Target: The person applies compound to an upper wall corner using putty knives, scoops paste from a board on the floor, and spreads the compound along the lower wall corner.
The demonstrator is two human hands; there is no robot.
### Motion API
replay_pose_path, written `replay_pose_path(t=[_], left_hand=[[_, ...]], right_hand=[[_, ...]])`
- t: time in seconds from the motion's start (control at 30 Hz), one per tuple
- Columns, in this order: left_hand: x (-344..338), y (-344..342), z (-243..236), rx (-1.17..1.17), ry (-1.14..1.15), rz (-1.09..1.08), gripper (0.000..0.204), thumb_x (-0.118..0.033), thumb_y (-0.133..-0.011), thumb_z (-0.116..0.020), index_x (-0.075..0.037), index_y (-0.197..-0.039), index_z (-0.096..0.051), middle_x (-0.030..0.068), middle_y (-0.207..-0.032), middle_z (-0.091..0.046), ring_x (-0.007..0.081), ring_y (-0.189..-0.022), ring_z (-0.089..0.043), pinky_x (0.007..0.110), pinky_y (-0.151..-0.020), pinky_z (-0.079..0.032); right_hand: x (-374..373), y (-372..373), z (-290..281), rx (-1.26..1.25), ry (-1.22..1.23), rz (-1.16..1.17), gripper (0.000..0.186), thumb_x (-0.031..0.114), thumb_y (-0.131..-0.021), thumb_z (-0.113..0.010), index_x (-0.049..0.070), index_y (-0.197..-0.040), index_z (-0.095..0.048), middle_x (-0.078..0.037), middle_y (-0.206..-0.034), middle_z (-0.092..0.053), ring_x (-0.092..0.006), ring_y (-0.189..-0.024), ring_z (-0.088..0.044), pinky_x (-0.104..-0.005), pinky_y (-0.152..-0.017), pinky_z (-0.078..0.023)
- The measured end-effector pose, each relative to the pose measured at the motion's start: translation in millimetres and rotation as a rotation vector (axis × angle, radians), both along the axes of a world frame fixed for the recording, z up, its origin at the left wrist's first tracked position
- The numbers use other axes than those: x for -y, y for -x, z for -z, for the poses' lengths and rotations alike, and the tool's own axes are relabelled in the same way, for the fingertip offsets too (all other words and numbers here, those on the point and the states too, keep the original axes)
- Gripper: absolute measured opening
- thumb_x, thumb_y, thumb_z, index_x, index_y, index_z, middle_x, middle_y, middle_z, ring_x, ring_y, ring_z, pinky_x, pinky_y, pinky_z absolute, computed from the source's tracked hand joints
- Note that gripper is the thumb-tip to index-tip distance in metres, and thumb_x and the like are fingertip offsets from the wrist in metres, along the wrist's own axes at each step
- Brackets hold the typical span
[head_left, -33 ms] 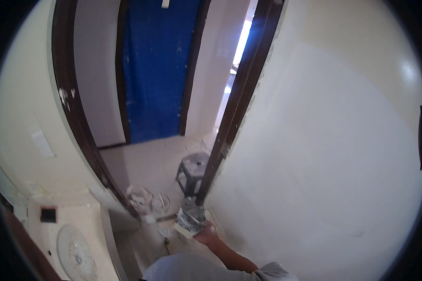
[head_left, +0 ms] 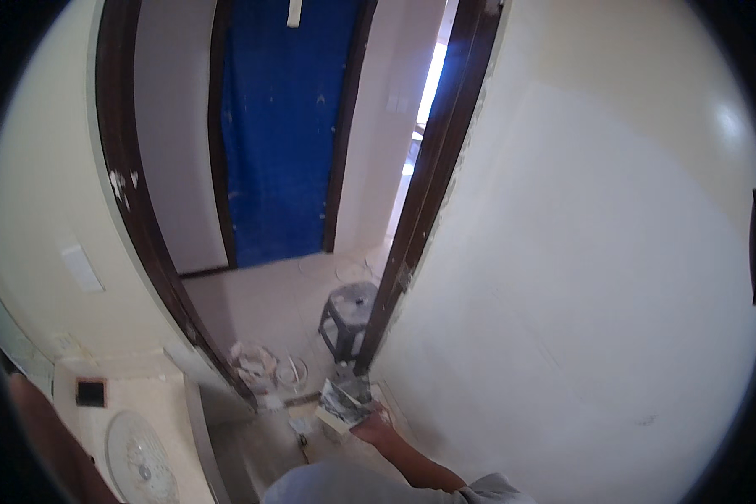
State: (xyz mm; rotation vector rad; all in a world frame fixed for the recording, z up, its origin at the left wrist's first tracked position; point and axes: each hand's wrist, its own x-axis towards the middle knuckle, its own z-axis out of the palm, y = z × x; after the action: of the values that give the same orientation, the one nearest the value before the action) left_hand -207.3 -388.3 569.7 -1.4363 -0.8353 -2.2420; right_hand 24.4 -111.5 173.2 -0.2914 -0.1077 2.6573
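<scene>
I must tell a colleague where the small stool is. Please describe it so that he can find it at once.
Find the dark door frame beside the big pale wall. At its foot, on the light floor, stands the small dark grey stool. It alone stands on legs; the debris nearby lies flat.

Soft, hazy daylight enters through the bright gap (head_left: 433, 84) beyond the dark door frame (head_left: 428, 185), glare whitens the wall (head_left: 613, 252), and fisheye bending blurs the black-rimmed edges.
</scene>
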Motion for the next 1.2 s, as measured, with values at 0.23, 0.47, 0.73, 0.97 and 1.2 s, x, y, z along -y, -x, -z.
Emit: replay_pose_path(t=[0.23, 0.47, 0.73, 0.97, 1.2], left_hand=[[51, -14, -75, 0.025, -0.060, 1.641, 0.024, -0.023, -0.093, -0.051, -0.006, -0.107, -0.061, 0.0120, -0.109, -0.058, 0.0204, -0.089, -0.060, 0.034, -0.069, -0.050], [-90, -20, 97, 0.306, 0.749, 0.063, 0.018, -0.002, -0.085, -0.057, -0.008, -0.100, -0.052, 0.0001, -0.081, -0.050, 0.0077, -0.067, -0.050, 0.022, -0.059, -0.045], [-164, -14, 521, 0.510, 1.182, 0.809, 0.049, -0.037, -0.086, -0.066, -0.009, -0.124, -0.052, 0.0070, -0.094, -0.063, 0.0171, -0.077, -0.063, 0.035, -0.065, -0.053], [-96, -98, 298, 0.812, 1.348, 0.537, 0.057, -0.024, -0.088, -0.065, -0.007, -0.136, -0.039, 0.0114, -0.096, -0.062, 0.0198, -0.073, -0.063, 0.033, -0.060, -0.054], [-98, -84, 411, 0.738, 1.306, 0.570, 0.036, -0.022, -0.090, -0.059, -0.006, -0.121, -0.049, 0.0066, -0.096, -0.064, 0.0123, -0.073, -0.063, 0.030, -0.062, -0.053]], right_hand=[[6, 4, 20, 0.519, -1.185, 0.108, 0.055, 0.046, -0.091, -0.037, 0.009, -0.130, -0.051, -0.014, -0.132, -0.052, -0.0318, -0.124, -0.046, -0.0451, -0.109, -0.030], [-1, 24, -15, 0.185, -0.414, 0.012, 0.054, 0.045, -0.090, -0.039, 0.009, -0.129, -0.052, -0.013, -0.132, -0.053, -0.0310, -0.124, -0.046, -0.0445, -0.109, -0.030], [15, 71, -47, 0.117, -0.159, -0.027, 0.052, 0.043, -0.090, -0.041, 0.009, -0.128, -0.053, -0.012, -0.131, -0.053, -0.0300, -0.124, -0.046, -0.0439, -0.109, -0.030], [31, 88, -46, 0.090, -0.078, -0.113, 0.051, 0.041, -0.089, -0.043, 0.009, -0.127, -0.054, -0.011, -0.131, -0.053, -0.0292, -0.124, -0.046, -0.0433, -0.109, -0.031], [49, 71, -37, 0.063, 0.038, -0.099, 0.049, 0.040, -0.089, -0.044, 0.009, -0.126, -0.055, -0.010, -0.131, -0.054, -0.0284, -0.124, -0.045, -0.0427, -0.109, -0.031]])
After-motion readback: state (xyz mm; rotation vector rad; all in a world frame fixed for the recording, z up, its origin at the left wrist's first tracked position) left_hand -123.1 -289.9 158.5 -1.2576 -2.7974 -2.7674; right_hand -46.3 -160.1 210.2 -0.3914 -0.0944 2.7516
